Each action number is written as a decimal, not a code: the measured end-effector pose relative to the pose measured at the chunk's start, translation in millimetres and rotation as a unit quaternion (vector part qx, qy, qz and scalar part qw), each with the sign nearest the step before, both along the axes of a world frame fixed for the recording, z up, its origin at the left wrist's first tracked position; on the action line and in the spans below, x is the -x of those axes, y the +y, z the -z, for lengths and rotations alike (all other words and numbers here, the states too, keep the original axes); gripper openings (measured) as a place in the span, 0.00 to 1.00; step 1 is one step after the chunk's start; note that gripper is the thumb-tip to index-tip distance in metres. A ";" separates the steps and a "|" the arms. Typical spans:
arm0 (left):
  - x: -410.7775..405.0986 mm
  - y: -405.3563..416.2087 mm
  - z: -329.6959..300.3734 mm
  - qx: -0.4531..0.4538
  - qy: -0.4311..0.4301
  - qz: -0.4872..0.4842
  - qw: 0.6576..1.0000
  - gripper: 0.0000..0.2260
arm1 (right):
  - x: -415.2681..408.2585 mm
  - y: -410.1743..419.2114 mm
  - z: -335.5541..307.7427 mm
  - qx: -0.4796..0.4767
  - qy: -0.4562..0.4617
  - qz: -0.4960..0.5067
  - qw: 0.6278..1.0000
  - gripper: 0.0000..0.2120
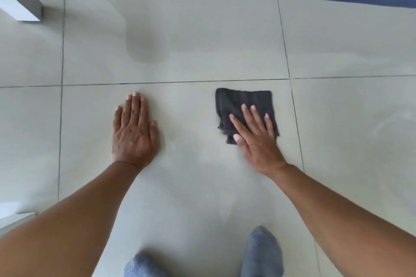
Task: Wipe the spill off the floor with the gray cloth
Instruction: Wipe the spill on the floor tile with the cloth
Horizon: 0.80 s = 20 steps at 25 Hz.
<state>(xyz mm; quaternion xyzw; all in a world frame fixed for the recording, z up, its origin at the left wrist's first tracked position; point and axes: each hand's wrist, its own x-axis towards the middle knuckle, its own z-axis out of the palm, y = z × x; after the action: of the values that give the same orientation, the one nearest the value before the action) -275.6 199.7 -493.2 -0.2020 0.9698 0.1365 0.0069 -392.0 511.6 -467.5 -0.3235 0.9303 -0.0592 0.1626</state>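
Pale tiled floor (pixel 202 29) — right hand (pixel 254 139) spread flat on gray cloth (pixel 238 103); left hand (pixel 134 132) flat, bare.

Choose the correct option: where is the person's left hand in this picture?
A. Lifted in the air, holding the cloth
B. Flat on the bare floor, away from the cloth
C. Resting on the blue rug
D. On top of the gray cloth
B: the left hand lies flat on the bare tile floor, while the right hand alone presses on the gray cloth, well apart from it.
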 end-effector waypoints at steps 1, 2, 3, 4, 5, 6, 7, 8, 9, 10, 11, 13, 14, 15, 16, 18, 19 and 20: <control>0.6 0.3 0.2 0.000 -0.010 -0.001 1.000 0.31 | 21.2 15.2 -1.5 -0.015 -0.003 0.055 0.998 0.26; 1.2 0.7 -0.1 0.003 -0.019 -0.004 1.000 0.32 | 44.4 18.1 -1.3 -0.023 -0.007 0.115 0.993 0.27; 2.0 0.1 0.0 0.006 -0.025 -0.008 1.000 0.32 | 66.9 6.7 -1.1 -0.028 -0.020 0.179 0.983 0.27; 2.7 -0.8 0.3 0.007 -0.030 -0.009 0.999 0.32 | 86.2 -13.2 -0.3 -0.030 -0.033 0.244 0.969 0.27; 3.1 -1.2 0.5 0.005 -0.036 -0.007 0.999 0.32 | 100.6 -36.9 -1.5 -0.031 -0.042 0.293 0.955 0.28; 3.2 -1.1 0.0 0.002 -0.042 -0.005 0.999 0.32 | 108.0 -61.8 -0.9 -0.033 -0.046 0.307 0.950 0.28; 3.5 -0.7 -1.3 0.000 -0.046 -0.004 0.999 0.32 | 107.5 -84.7 0.6 -0.030 -0.049 0.272 0.961 0.29; 4.0 -1.2 -1.6 -0.004 -0.048 -0.007 0.999 0.32 | 96.0 -104.4 2.7 -0.020 -0.046 0.195 0.979 0.29; 3.6 -2.1 -1.4 -0.008 -0.049 -0.010 0.999 0.32 | 73.2 -117.9 5.0 -0.007 -0.035 0.101 0.994 0.28; 3.5 -3.3 -2.7 -0.012 -0.054 -0.009 0.998 0.32 | 41.9 -121.8 5.9 0.005 -0.026 0.013 1.000 0.28; 2.9 -3.5 -4.7 -0.015 -0.058 -0.007 0.998 0.32 | 6.2 -114.8 4.7 0.009 -0.018 -0.054 0.998 0.28; 3.0 -5.2 -9.4 -0.024 -0.068 0.000 0.997 0.33 | -44.4 -73.9 2.4 0.010 -0.017 -0.126 0.992 0.28; 3.1 -6.9 -13.0 -0.031 -0.073 0.003 0.997 0.33 | -55.0 -45.7 1.9 0.009 -0.023 -0.140 0.990 0.28; 4.4 -7.2 -16.1 -0.038 -0.079 0.003 0.996 0.34 | -55.6 -17.2 0.3 0.006 -0.024 -0.135 0.991 0.28; 6.2 -5.7 -17.8 -0.046 -0.089 -0.001 0.995 0.34 | -49.6 8.0 -1.5 -0.002 -0.024 -0.110 0.994 0.29; 13.7 4.6 -24.2 -0.058 -0.112 -0.034 0.991 0.36 | -30.8 32.1 -7.0 -0.031 -0.045 -0.019 0.998 0.30; 20.6 12.3 -29.3 -0.067 -0.125 -0.060 0.988 0.37 | -24.7 27.0 -11.1 -0.044 -0.063 0.028 0.997 0.31; 28.0 21.4 -36.2 -0.081 -0.137 -0.082 0.984 0.37 | -25.4 14.2 -15.2 -0.051 -0.082 0.061 0.993 0.31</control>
<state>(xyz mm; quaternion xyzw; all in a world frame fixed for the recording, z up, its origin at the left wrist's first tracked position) -303.6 221.0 -457.1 -0.2966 0.9254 0.1859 0.1453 -366.6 525.8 -452.3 -0.2512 0.9336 -0.0477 0.2512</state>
